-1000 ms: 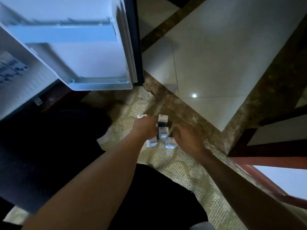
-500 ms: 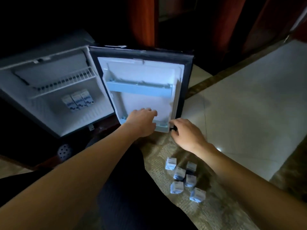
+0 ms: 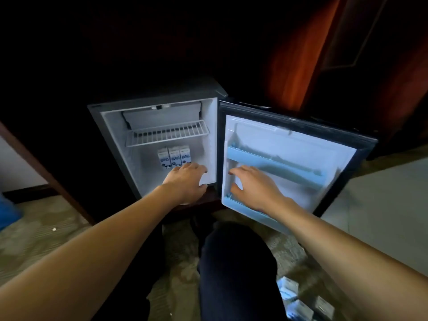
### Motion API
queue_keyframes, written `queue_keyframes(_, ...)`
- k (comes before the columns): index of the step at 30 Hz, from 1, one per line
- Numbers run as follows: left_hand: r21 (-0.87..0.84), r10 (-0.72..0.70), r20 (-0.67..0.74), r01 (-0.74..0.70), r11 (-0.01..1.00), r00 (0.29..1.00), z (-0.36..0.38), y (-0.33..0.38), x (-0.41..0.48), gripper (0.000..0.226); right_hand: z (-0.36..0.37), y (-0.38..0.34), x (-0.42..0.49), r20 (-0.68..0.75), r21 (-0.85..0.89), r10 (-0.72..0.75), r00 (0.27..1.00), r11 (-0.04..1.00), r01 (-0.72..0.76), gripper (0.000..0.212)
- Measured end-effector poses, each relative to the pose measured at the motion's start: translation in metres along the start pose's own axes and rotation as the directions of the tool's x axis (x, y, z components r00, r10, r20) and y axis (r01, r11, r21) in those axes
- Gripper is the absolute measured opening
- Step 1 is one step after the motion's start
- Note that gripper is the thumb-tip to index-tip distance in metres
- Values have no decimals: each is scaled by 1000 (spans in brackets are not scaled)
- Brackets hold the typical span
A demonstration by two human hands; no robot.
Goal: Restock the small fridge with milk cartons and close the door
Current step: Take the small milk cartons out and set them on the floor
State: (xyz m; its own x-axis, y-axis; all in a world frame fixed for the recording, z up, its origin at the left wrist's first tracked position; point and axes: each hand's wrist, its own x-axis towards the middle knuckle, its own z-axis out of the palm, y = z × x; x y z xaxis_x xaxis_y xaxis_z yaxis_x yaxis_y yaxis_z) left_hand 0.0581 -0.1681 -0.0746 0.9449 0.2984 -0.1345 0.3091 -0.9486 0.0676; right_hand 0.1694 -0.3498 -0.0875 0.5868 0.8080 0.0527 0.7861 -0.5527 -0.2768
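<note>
The small fridge (image 3: 115, 140) stands open, its door (image 3: 361, 149) swung out to the right. Three milk cartons (image 3: 174, 156) stand in a row at the back of the fridge floor. My left hand (image 3: 185, 183) reaches palm down just in front of them, fingers curled over a carton that is mostly hidden. My right hand (image 3: 253, 188) is inside the door above its lower shelf (image 3: 249, 210), a white carton showing between thumb and fingers. Several loose cartons (image 3: 301, 308) lie on the carpet at the bottom right.
A wire shelf (image 3: 166, 133) spans the upper fridge, and a pale blue rail (image 3: 278, 161) crosses the door. My dark-clothed knee (image 3: 236, 262) is in front of the fridge. Tiled floor (image 3: 382, 216) lies right, patterned carpet (image 3: 46, 237) left.
Both hands rose from the cartons on the carpet to the fridge. The left went into the fridge body, the right into the door. The view swung up from the floor.
</note>
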Motion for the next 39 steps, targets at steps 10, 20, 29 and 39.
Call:
queue_keyframes(10, 33, -58, -15, 59, 998, 998, 35, -94, 53, 57, 55, -40, 114, 106, -57, -91, 990, 994, 98, 48)
queue_keyframes(20, -24, -165, -70, 164, 986, 984, 93, -173, 128, 60, 121, -36, 224, 187, -102, -147, 971, 981, 168, 51)
queue_keyframes(29, -142, -306, -74, 293, 945, 949, 147, -225, 181, 71, 187, -37, 314, 195, -117, -186, 963, 970, 211, 67)
queue_keyframes(39, -132, -260, -157, 241, 961, 953, 196, -248, 219, 91, 242, -20, 370, 162, -90, -115, 980, 987, 131, 107)
